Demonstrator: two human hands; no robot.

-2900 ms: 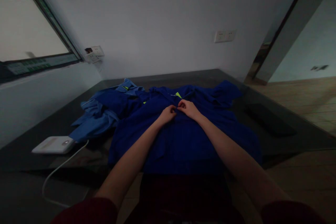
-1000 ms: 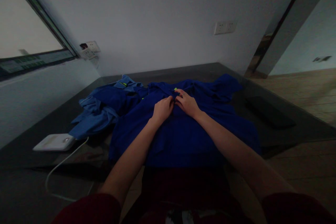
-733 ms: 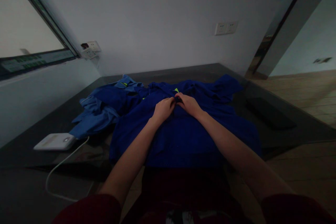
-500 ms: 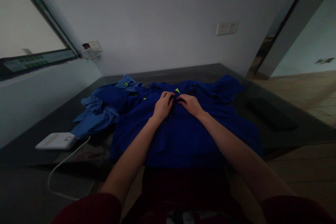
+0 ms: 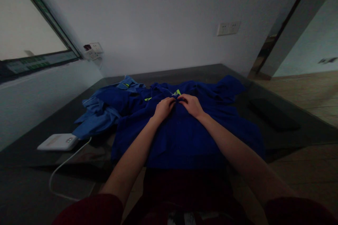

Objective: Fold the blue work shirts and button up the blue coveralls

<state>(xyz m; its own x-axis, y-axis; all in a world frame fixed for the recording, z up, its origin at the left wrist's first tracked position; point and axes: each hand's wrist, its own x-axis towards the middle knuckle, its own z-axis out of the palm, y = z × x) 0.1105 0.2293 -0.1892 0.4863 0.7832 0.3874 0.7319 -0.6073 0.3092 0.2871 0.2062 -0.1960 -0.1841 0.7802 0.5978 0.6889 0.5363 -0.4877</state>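
Observation:
A dark blue shirt (image 5: 185, 137) with yellow-green patches lies spread on the dark table, its hem toward me. My left hand (image 5: 164, 108) pinches the fabric at the middle of the shirt, near the collar. Close against it, my right hand (image 5: 192, 104) grips the same spot from the other side, fingertips nearly meeting. A yellow-green patch (image 5: 177, 92) shows just beyond the fingers. What exactly lies between the fingertips is too small and dark to make out.
A lighter blue garment (image 5: 99, 119) is bunched on the left. In front of it rests a white device (image 5: 56, 142), and a white cable (image 5: 59, 168) hangs over the table edge. A black flat object (image 5: 273, 114) lies at right. Wall sockets (image 5: 228, 28) are behind the table (image 5: 206, 69).
My left hand has shifted slightly down and its fingers have come closer to the right hand's. More of the yellow-green patches shows beyond the hands.

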